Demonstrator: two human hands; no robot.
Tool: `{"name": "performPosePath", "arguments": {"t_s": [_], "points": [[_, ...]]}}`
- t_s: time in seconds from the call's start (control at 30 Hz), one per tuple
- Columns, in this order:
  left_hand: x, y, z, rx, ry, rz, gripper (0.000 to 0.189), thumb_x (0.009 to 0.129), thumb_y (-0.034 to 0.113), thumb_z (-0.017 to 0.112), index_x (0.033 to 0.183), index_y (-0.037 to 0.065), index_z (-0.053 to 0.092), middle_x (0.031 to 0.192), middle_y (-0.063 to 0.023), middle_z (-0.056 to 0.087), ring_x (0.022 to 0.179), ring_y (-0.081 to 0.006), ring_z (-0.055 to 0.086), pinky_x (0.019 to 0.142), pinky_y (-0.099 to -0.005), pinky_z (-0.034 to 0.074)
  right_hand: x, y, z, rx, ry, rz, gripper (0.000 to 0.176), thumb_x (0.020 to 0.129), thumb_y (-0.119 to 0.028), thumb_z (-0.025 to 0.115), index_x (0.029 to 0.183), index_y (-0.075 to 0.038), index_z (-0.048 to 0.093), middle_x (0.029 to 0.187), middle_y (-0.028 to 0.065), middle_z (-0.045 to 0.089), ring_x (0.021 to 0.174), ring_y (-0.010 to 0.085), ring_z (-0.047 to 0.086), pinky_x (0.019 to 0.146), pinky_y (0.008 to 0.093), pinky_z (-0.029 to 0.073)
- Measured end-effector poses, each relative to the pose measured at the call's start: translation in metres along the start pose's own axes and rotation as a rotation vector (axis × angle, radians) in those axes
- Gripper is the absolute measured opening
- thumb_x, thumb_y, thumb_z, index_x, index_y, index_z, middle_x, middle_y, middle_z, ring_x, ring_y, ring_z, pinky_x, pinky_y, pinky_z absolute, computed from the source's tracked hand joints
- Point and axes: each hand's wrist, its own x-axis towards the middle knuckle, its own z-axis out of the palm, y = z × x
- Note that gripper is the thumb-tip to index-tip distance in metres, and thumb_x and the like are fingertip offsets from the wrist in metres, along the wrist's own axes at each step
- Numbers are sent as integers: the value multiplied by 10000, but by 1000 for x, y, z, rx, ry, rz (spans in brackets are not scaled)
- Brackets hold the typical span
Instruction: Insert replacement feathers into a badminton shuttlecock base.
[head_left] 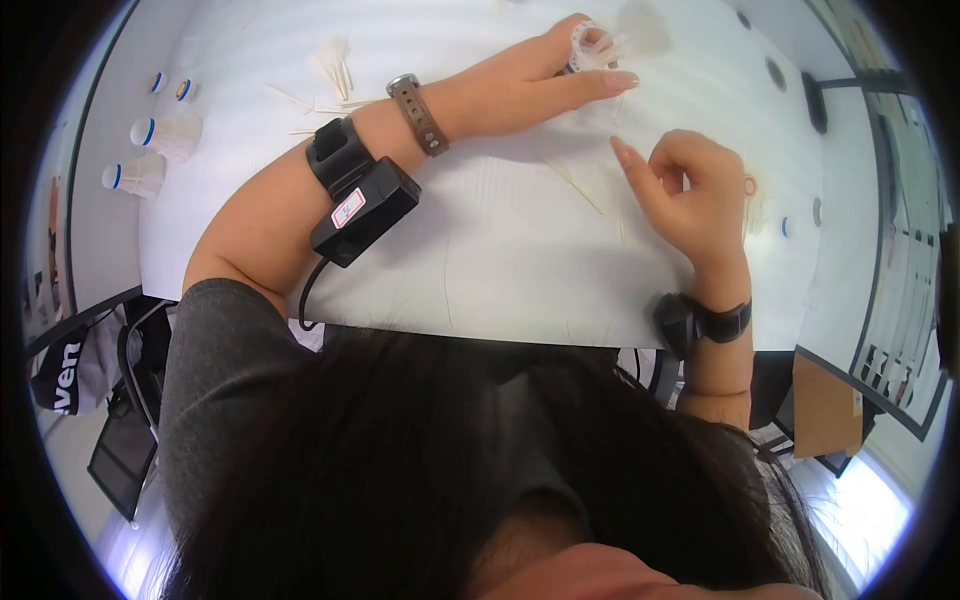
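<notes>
So the left hand [540, 85] has the ring [577, 46], a little white thing with a dotted rim, over at the far side of the bench [520, 270]. That grip is closed around it, thumb on the near side and fingers on the far side, with some pale feathers [622, 45] sticking out to the right. The right hand [708, 195] is nearer the body and well apart from the ring: fingers half curled, thumb poking out away from them, so that grip is fairly wide with nothing showing in it. A thin quill [578, 187] lies on the bench between the two arms. Off to the left there's a feather bunch [338, 72] and a couple of shuttlecocks [172, 136]. My guess on handling: the ring is next to weightless, stiff around the rim and maybe a bit slick, while the feathers look flimsy and easy to bend or snap. I'd pinch the ring by its outer wall, lightly, and keep fingers off the vanes. For a loose quill, grab the bare shaft.
</notes>
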Motion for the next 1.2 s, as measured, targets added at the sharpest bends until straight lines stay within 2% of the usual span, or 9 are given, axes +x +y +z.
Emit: {"name": "performPosePath", "arguments": {"t_s": [0.17, 0.47, 0.57, 0.67, 0.77, 0.87, 1.07, 1.17, 1.2], "points": [[-1, 9, 4, 40, 16, 7, 297, 1014, 332, 513, 1121, 55, 531, 878, 26, 495, 816, -64, 450, 793, -226, 386, -5, -10, -9, -237, -353, 27, 556, 727, -469, 769, 512, -68, 450, 482, 92, 466, 446, 291, 454, 451, 358, 343], [0, 2, 4, 62, 29, -18, 344, 1007, 338, 530, 1179, 40, 516, 875, 19, 497, 814, -69, 459, 804, -232, 392, -6, -17, -10, -123, -435, 7, 184, 700, -205, 662, 727, -73, 535, 593, 114, 565, 552, 328, 555, 523, 404, 417], [0, 4, 3, 103, 21, -15, 343, 1009, 336, 532, 1185, 42, 516, 897, 11, 501, 820, -71, 466, 808, -239, 399, -6, -15, -7, -102, -403, -18, 161, 700, -178, 652, 759, -79, 539, 595, 109, 568, 550, 328, 561, 521, 403, 420], [1, -1, 3, 77, 21, 40, 334, 1012, 332, 533, 1192, 50, 515, 905, 9, 507, 820, -66, 469, 802, -242, 404, -6, -17, -7, -115, -391, -23, 194, 723, -209, 670, 776, -79, 536, 592, 105, 567, 549, 328, 566, 520, 402, 421], [0, 4, 2, 92, 8, -13, 330, 1015, 326, 532, 1197, 51, 513, 913, 12, 509, 828, -67, 472, 801, -245, 407, -6, -17, -3, -135, -374, -65, 257, 791, -278, 688, 740, -74, 541, 584, 108, 570, 545, 326, 570, 511, 405, 423], [3, -3, 3, 67, 36, 30, 697, 935, 551, 591, 1255, -53, 457, 899, -92, 570, 833, -142, 536, 770, -275, 444, -8, -15, 4, -251, -341, -160, 337, 862, -342, 669, 699, -73, 551, 576, 104, 580, 539, 315, 581, 496, 401, 427], [1, -4, 0, 105, 29, 12, 721, 934, 557, 586, 1276, -61, 444, 956, -117, 610, 852, -151, 561, 785, -286, 459, -8, -13, 19, -263, -318, -275, 314, 907, -300, 626, 693, -78, 568, 581, 86, 601, 537, 295, 597, 491, 396, 446], [0, 1, 5, 66, 34, -18, 349, 1008, 314, 546, 1233, 52, 493, 910, 21, 514, 826, -55, 477, 781, -226, 404, -11, -12, 23, -244, -299, -297, 281, 912, -273, 619, 714, -79, 572, 579, 80, 598, 536, 291, 597, 490, 397, 449], [-1, 4, 5, 64, 31, -14, 350, 1008, 316, 546, 1231, 52, 493, 905, 22, 515, 824, -55, 477, 778, -226, 404, -10, -13, 24, -249, -306, -299, 271, 912, -262, 618, 719, -79, 571, 578, 78, 594, 537, 289, 598, 489, 395, 450]]}}
